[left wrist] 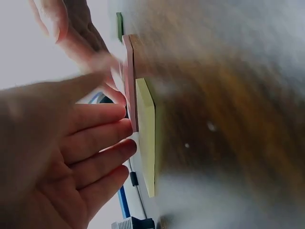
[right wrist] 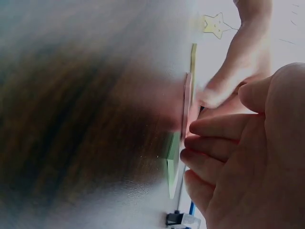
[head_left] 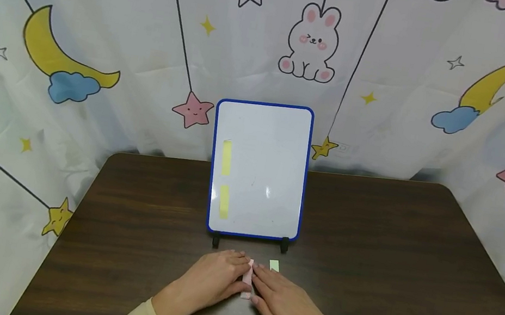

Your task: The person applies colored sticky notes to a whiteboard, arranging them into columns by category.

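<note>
A narrow pink sticky-note pad (head_left: 248, 271) lies on the table between the two hands. My left hand (head_left: 218, 271) rests at its left side, fingers extended, with the thumb over the pad's lower part. From the right, my right hand (head_left: 285, 306) reaches in with straight fingers, the fingertips right at the pad's edge. A yellow sticky-note pad (left wrist: 147, 138) lies under the left hand, hidden in the head view. A green sticky-note pad (head_left: 274, 265) is partly covered by the right hand; its side shows in the right wrist view.
Behind the hands, a blue-framed whiteboard (head_left: 261, 181) stands on small black feet. Two yellow strips, an upper one (head_left: 226, 158) and a lower one (head_left: 224, 202), are stuck along its left side. A patterned curtain (head_left: 151, 42) hangs behind the dark wooden table (head_left: 392, 246).
</note>
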`<move>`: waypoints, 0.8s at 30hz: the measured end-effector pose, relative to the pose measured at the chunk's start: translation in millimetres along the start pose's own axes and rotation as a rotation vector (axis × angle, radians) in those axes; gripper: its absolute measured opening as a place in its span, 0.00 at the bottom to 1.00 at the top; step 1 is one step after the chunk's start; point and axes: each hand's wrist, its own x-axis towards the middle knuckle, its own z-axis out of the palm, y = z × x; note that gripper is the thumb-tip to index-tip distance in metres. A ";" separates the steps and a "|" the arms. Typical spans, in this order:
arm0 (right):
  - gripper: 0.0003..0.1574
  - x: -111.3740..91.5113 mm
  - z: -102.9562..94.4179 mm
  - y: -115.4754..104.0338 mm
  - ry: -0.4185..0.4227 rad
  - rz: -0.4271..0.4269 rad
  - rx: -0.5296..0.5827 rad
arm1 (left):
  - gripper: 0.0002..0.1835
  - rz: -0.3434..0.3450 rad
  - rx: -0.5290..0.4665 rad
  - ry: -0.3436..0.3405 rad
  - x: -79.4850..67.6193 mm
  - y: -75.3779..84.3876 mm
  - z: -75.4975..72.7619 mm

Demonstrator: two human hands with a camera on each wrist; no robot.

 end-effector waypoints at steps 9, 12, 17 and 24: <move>0.38 -0.3 0.1 0.4 0.004 0.007 0.006 | 0.28 -0.013 -0.005 -0.015 1.4 3.1 0.0; 0.38 -0.4 -0.5 -0.1 -0.001 0.011 0.012 | 0.20 0.003 0.013 0.027 0.7 3.2 1.0; 0.38 -2.3 -3.1 -3.0 0.003 0.017 0.002 | 0.16 0.001 0.055 0.059 0.5 4.2 3.0; 0.34 -5.4 -5.4 -11.0 0.072 -0.040 -0.065 | 0.14 0.002 0.042 0.087 1.4 2.7 4.5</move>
